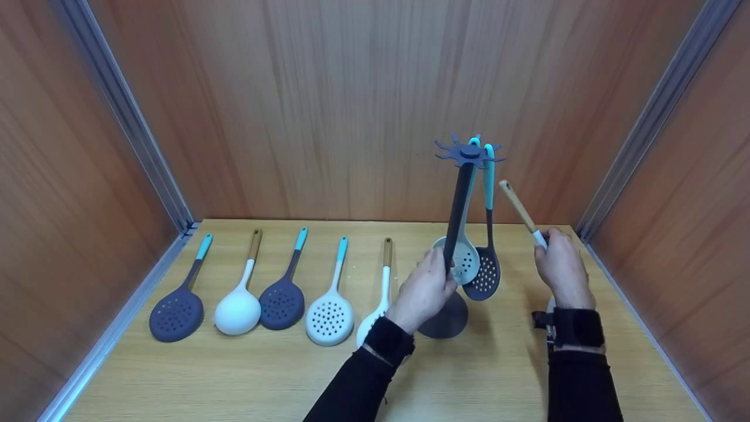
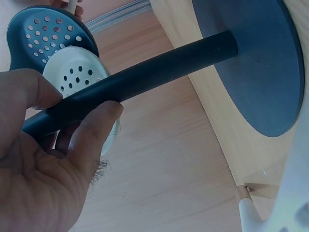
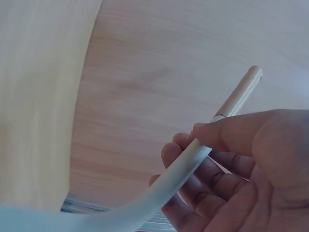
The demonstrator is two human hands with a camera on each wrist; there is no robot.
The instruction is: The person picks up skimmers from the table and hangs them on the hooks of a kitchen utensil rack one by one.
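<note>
Head: your left hand (image 1: 426,290) grips the post of the dark stand with star-shaped hook top (image 1: 459,211). White perforated skimmer (image 1: 466,262) and dark perforated skimmer (image 1: 483,275), both turquoise-handled, hang at the stand's right. Your right hand (image 1: 563,266) holds a white utensil with wooden handle (image 1: 520,206), right of the stand. Row of five utensils (image 1: 282,302) lies left of it.

Left wrist: your thumb and fingers close round the post, above the stand's round base (image 2: 263,67).

Right wrist: you pinch the white shaft near the wooden end.

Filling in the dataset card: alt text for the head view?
A person's left hand grips a dark utensil stand, with two perforated utensils hanging from it. The right hand holds a white, wooden-handled utensil beside it. Five more utensils lie in a row on the wood-grain table to the left.
</note>
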